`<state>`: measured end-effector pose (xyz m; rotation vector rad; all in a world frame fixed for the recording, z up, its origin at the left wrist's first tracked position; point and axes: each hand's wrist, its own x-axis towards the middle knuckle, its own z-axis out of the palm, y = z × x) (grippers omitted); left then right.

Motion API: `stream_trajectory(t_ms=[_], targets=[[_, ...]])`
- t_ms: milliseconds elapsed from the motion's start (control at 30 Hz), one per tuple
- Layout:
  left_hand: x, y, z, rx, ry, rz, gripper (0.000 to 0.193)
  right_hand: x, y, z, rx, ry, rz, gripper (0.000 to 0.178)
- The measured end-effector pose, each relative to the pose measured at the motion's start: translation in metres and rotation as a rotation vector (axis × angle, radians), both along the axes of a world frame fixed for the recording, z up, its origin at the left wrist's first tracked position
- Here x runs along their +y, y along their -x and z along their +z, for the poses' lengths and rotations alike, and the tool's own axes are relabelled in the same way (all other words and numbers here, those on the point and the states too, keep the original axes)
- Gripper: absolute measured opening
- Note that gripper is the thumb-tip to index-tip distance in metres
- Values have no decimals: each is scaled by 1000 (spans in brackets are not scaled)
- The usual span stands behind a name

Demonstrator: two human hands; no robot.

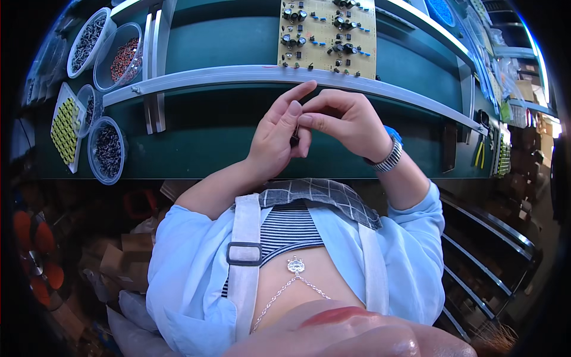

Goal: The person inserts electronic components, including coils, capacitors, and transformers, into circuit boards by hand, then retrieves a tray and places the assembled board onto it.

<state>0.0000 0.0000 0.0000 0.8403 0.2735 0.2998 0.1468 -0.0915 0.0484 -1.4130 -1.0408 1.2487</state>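
Note:
My left hand [275, 137] is raised in front of the metal rail [238, 74], its index finger stretched out. Its other fingers curl around a small dark electronic component [295, 138], mostly hidden by the fingers. Right beside it, my right hand [342, 119] pinches thumb against index finger at the left fingertips; whatever lies in that pinch is too small to make out. Just beyond the rail lies a tan circuit board [324, 58] carrying black capacitors and small blue and dark parts.
Tubs of small parts stand at the left: a white tub [108, 30], a tub of red parts [140, 44] and a round tub [122, 152]. Beside them sits a tray of yellow-green parts [76, 160]. Yellow-handled pliers [479, 153] lie right. Rails cross the green table [208, 143].

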Motion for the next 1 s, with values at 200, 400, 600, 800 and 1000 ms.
stream_trajectory(t_ms=[200, 400, 600, 800, 1000], targets=[[7, -2, 7, 11, 109, -93, 43, -8, -4, -11, 353, -87, -125, 14], [1, -3, -1, 71, -128, -37, 30, -14, 1, -11, 37, -135, -359, 14], [5, -4, -7, 4, 79, -91, 20, -13, 10, -17, 87, -200, -357, 15], [7, -3, -7, 2, 39, -21, 20, -18, 0, -14, 114, -140, -289, 14], [7, 0, 3, -3, -410, 73, 29, -22, -5, -14, 472, 44, -193, 15]])
